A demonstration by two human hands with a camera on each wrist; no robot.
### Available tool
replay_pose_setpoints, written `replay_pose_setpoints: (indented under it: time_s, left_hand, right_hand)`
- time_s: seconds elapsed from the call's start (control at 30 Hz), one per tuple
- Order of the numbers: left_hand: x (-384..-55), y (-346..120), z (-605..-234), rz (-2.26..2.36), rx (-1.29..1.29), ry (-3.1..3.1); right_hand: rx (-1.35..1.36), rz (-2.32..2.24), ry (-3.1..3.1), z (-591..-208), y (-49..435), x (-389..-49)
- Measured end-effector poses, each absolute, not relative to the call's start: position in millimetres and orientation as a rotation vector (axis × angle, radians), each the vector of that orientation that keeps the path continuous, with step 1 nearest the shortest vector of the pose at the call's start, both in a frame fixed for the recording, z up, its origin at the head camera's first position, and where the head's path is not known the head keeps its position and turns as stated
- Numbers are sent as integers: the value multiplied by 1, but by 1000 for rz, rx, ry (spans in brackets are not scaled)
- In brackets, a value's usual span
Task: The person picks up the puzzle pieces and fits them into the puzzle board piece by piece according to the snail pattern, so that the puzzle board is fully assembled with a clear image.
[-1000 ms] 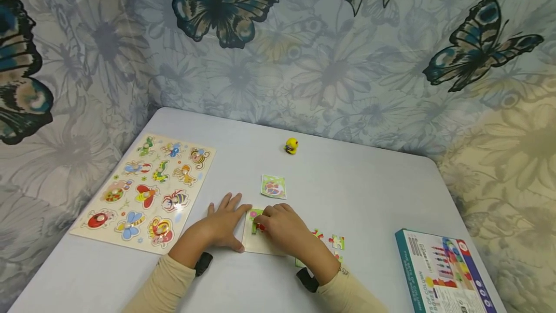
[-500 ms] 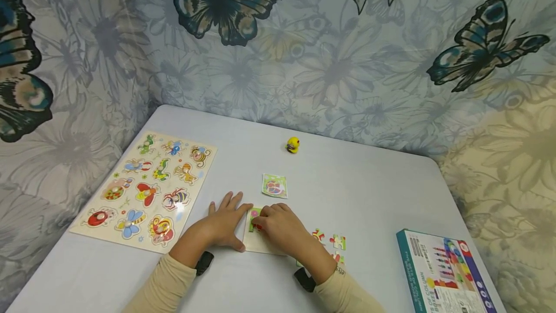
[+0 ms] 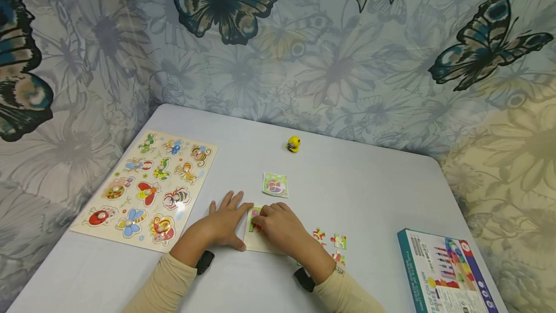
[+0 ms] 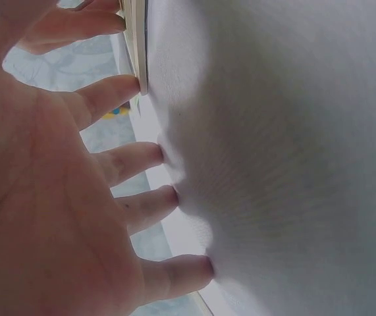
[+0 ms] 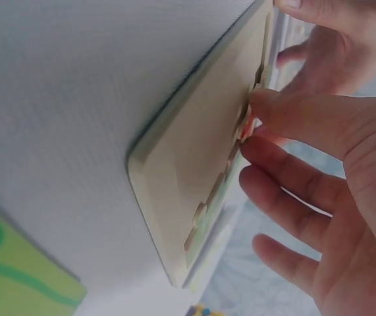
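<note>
A small pale wooden puzzle tray lies flat in front of me, with several green pieces along its far side. Spread and mostly straight, the fingers of my left hand rest on the table at the tray's left side, thumb and index fingertip against its edge. My right hand reaches over the tray from the right. Between its thumb and index finger it pinches a jigsaw piece with red on it, down at the tray's surface. The hand hides most of that piece in the head view.
Several loose jigsaw pieces lie right of the tray, partly behind the right forearm. Beyond it are a small picture card and a yellow toy duck. A large insect board lies left, a flat box right.
The right hand and its pinched piece have shifted slightly left over the tray. My left hand has stayed in place. The head view has tilted a little.
</note>
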State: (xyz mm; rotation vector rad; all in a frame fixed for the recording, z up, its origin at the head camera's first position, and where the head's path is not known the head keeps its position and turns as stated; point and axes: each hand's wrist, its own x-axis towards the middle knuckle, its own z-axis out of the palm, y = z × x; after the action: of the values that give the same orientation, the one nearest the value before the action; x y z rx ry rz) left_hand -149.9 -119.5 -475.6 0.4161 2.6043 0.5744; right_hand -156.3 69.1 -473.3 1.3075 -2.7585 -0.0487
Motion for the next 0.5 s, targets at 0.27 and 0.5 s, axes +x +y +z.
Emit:
replay_pose_setpoints:
  time_s: [0.27,0.5]
  left_hand:
    - [-149,-120,-474,581,417,2600]
    - [-149,-120,-474,594,421,2603]
  right_hand:
    - [1304,-40,-2756,-474,69,-155]
    - [1306,-72,-2743,-475,70,-153]
